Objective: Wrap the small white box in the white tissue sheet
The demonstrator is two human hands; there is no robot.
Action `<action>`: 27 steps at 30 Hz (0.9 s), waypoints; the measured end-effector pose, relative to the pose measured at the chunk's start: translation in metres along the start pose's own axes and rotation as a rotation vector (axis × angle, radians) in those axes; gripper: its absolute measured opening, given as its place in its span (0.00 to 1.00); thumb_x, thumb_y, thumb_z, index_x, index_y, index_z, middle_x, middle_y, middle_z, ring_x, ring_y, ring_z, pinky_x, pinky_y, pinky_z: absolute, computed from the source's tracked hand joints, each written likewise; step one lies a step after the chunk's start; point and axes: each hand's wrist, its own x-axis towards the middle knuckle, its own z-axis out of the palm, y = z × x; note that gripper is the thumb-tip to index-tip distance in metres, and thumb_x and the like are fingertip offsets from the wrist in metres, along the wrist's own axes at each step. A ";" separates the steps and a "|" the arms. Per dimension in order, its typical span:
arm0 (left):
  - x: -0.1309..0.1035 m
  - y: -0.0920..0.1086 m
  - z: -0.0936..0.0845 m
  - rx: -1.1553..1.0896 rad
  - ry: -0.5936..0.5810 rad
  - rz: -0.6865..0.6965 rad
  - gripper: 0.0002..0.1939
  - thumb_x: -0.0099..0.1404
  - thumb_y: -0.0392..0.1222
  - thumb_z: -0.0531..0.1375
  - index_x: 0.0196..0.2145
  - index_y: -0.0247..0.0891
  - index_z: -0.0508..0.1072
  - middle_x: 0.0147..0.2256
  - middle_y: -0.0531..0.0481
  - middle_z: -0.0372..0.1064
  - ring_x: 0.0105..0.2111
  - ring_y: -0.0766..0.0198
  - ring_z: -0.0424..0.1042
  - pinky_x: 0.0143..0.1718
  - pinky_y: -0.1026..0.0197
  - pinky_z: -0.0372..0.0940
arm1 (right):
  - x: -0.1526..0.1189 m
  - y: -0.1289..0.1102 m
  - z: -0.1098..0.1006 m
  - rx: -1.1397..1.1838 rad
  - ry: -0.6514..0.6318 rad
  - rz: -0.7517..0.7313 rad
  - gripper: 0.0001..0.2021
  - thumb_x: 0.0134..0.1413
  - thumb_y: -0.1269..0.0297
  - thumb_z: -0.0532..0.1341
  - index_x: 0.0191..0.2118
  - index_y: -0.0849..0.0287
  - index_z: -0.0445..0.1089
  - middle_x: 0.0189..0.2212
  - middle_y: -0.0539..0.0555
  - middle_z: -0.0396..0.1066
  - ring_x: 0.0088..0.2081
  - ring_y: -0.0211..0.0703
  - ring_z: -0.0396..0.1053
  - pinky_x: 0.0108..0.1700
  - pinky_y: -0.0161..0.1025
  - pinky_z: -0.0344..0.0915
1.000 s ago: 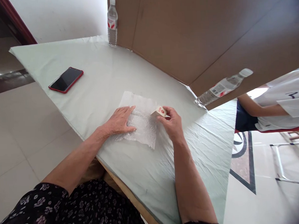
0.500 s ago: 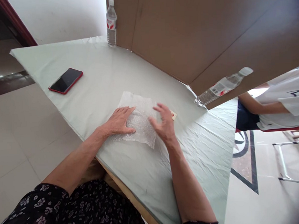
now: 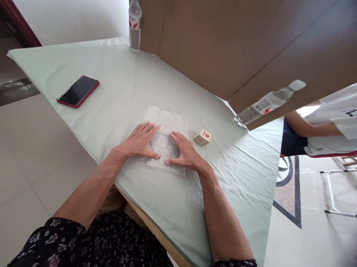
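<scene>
A sheet of clear bubble wrap [image 3: 164, 144] lies flat on the pale green tablecloth. My left hand [image 3: 140, 142] rests on its left side, fingers stretched and thumb apart. On its right side lies my right hand [image 3: 185, 152], also spread, with its thumb toward the left thumb. Neither hand grips anything. Just right of my right hand sits a small cream box [image 3: 202, 137] with a red mark, not touched by either hand.
A red-edged phone [image 3: 78, 91] lies at the left. One water bottle [image 3: 135, 26] stands at the back; another bottle [image 3: 268, 103] is at the right, beside a tall brown panel [image 3: 221, 39]. Beyond the table [image 3: 109, 73], a person's arm [image 3: 316, 127] shows at the right.
My right hand has moved down and left onto the bubble wrap, uncovering the small box. My left hand stays in about the same place.
</scene>
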 end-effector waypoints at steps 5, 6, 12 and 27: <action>-0.003 0.000 -0.005 0.046 -0.042 -0.015 0.61 0.55 0.71 0.64 0.73 0.34 0.45 0.73 0.33 0.42 0.73 0.39 0.39 0.72 0.42 0.37 | 0.000 -0.002 0.000 0.014 -0.014 0.026 0.58 0.45 0.32 0.67 0.75 0.51 0.42 0.75 0.62 0.41 0.76 0.62 0.36 0.73 0.63 0.39; -0.004 0.000 -0.006 0.058 -0.049 -0.017 0.60 0.55 0.71 0.63 0.73 0.34 0.46 0.73 0.34 0.42 0.73 0.38 0.39 0.72 0.41 0.37 | 0.000 -0.003 0.000 0.018 -0.015 0.032 0.58 0.45 0.32 0.68 0.75 0.52 0.43 0.75 0.62 0.41 0.76 0.62 0.36 0.74 0.62 0.39; -0.018 -0.011 -0.008 0.099 -0.026 -0.004 0.59 0.55 0.72 0.62 0.73 0.36 0.48 0.73 0.34 0.44 0.73 0.37 0.42 0.71 0.40 0.40 | 0.002 -0.005 0.000 0.028 -0.007 0.045 0.58 0.45 0.32 0.67 0.75 0.54 0.44 0.75 0.63 0.41 0.76 0.61 0.36 0.74 0.60 0.38; -0.013 0.030 0.009 0.004 0.112 0.025 0.39 0.67 0.54 0.58 0.69 0.35 0.54 0.68 0.35 0.56 0.71 0.43 0.52 0.69 0.42 0.50 | 0.004 -0.005 0.001 0.041 0.005 0.031 0.57 0.43 0.36 0.71 0.74 0.52 0.46 0.75 0.63 0.43 0.76 0.62 0.38 0.73 0.62 0.41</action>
